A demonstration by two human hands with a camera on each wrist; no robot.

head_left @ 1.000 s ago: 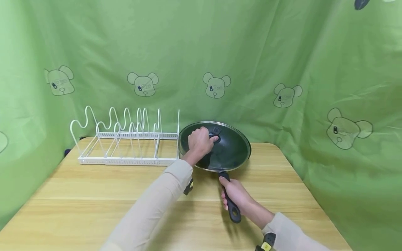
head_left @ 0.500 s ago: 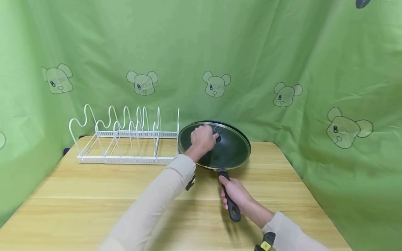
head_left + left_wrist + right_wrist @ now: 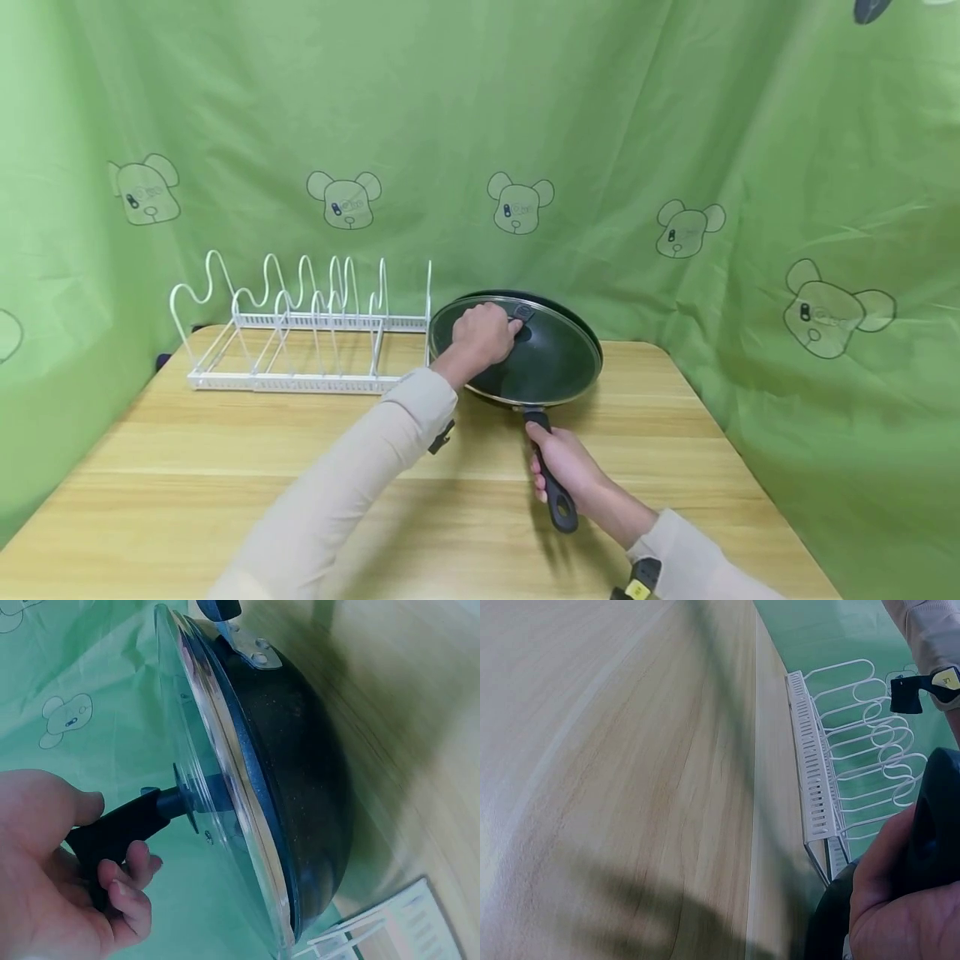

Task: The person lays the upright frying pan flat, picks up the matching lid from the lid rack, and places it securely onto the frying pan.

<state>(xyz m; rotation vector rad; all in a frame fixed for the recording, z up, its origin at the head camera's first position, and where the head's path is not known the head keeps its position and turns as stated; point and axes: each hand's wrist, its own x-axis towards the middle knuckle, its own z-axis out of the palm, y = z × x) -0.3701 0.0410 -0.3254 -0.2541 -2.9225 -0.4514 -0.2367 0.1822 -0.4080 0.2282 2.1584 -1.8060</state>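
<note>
My left hand [image 3: 483,335] grips the black knob [image 3: 124,829] of a round glass lid [image 3: 555,358]. The lid sits against the mouth of a dark wok-shaped pan [image 3: 307,772], a little off its rim at the far right side. In the left wrist view, thumb and curled fingers wrap the knob. My right hand [image 3: 572,468] holds the pan's black handle [image 3: 561,507], thumb on top. In the right wrist view the right hand and handle fill the lower right corner. The pan's inside shows only dimly through the glass.
A white wire pan rack [image 3: 300,383] stands at the back left of the wooden table [image 3: 285,442], its right end close beside the pan. Green bear-print cloth [image 3: 600,125] hangs behind and at both sides.
The lid has shifted slightly against the pan with my left hand, so more of the dark rim shows along its upper right. My right hand keeps its hold on the handle.
</note>
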